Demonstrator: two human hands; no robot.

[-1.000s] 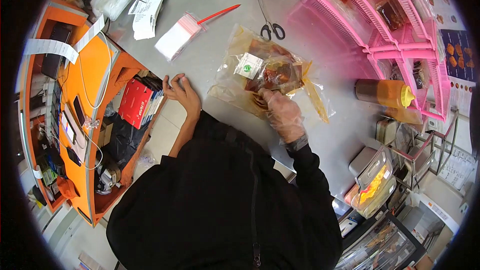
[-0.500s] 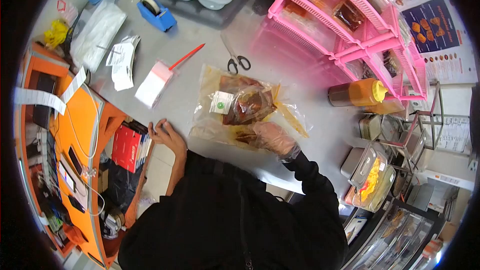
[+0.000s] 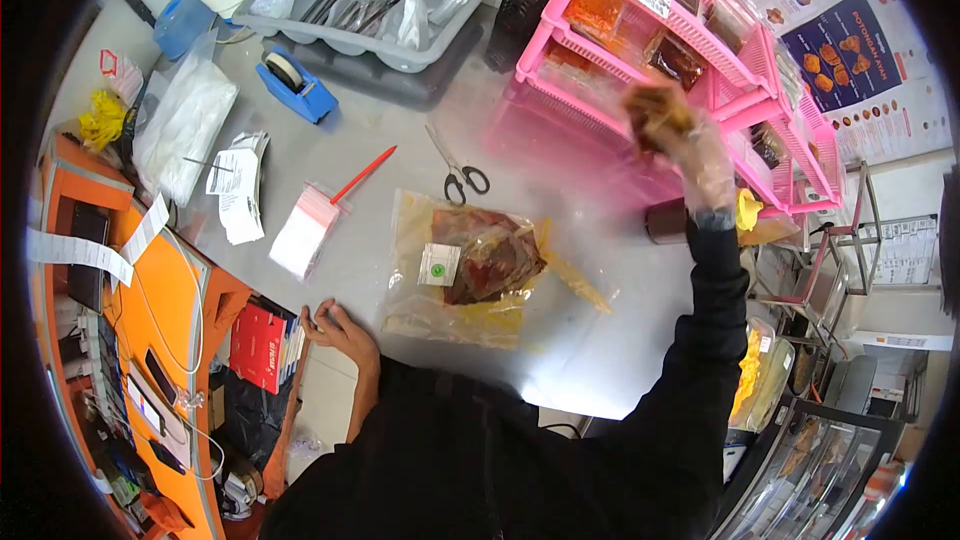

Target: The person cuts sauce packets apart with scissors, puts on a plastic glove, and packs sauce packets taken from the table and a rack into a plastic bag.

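My right hand [image 3: 702, 175], in a clear plastic glove, is raised beside the pink rack [image 3: 590, 110]. It grips a brown and yellow bundle [image 3: 655, 118], too blurred for me to tell its kind. My left hand [image 3: 345, 333] is bare and rests at the counter's front edge, fingers bent and apart, holding nothing. Between the two, a clear plastic bag [image 3: 408, 290] lies flat on the counter. Dark reddish-brown contents [image 3: 490, 258] and a white label with a green dot [image 3: 438, 265] show on it. Black-handled scissors [image 3: 465, 180] lie just behind the bag.
Small clear bags [image 3: 305, 232], a red stick [image 3: 365, 172], paper slips [image 3: 240, 190] and a blue tape dispenser [image 3: 298, 88] lie to the left. A grey cutlery tray [image 3: 405, 58] stands at the back. Behind my right wrist is a dark sauce bottle [image 3: 666, 222]. Metal shelving [image 3: 835, 260] stands at right.
My right hand has lifted off the bag's front edge and swung up and right to the pink rack, carrying the brown and yellow bundle. My left hand stays at the counter edge. The view has shifted slightly.
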